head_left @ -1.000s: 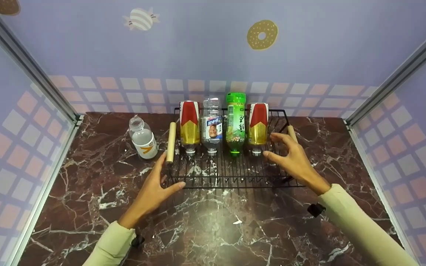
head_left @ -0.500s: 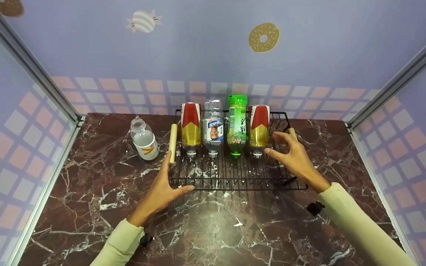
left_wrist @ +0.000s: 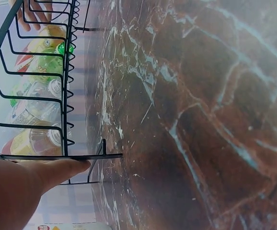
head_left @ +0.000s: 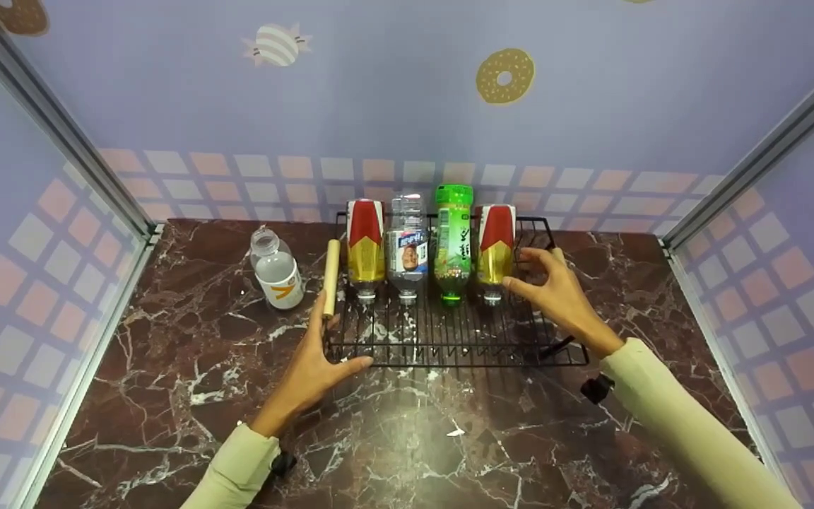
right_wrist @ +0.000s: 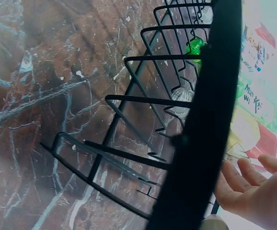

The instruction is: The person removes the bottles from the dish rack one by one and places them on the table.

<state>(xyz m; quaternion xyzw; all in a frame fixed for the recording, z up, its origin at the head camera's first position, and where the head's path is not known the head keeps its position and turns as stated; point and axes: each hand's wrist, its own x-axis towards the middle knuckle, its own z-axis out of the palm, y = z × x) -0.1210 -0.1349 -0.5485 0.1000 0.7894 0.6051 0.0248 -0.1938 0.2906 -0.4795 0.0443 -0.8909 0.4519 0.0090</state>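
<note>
A black wire dish rack (head_left: pixel 449 353) with wooden side handles (head_left: pixel 331 279) stands on the marbled counter. Four-in-a-row bottles lie neck toward me in it: a red-and-gold bottle (head_left: pixel 365 244), a clear bottle with a picture label (head_left: pixel 407 247), a green bottle (head_left: pixel 453 244) and another red-and-gold bottle (head_left: pixel 496 244). My left hand (head_left: pixel 308 364) rests at the rack's front left corner, thumb (left_wrist: pixel 62 172) straight along its black frame; some fingers are hidden. My right hand (head_left: pixel 555 290) is beside the rightmost bottle, fingers (right_wrist: pixel 253 177) loosely bent, thumb close to its neck; contact cannot be told.
A clear uncapped bottle with a white label (head_left: pixel 278 272) stands upright on the counter (head_left: pixel 407 431), left of the rack. Patterned walls (head_left: pixel 407 92) enclose the counter at the back and both sides.
My left hand has shifted slightly right along the rack's corner. My right hand has moved slightly left, nearer the rightmost bottle. The whole scene sits a little lower in view.
</note>
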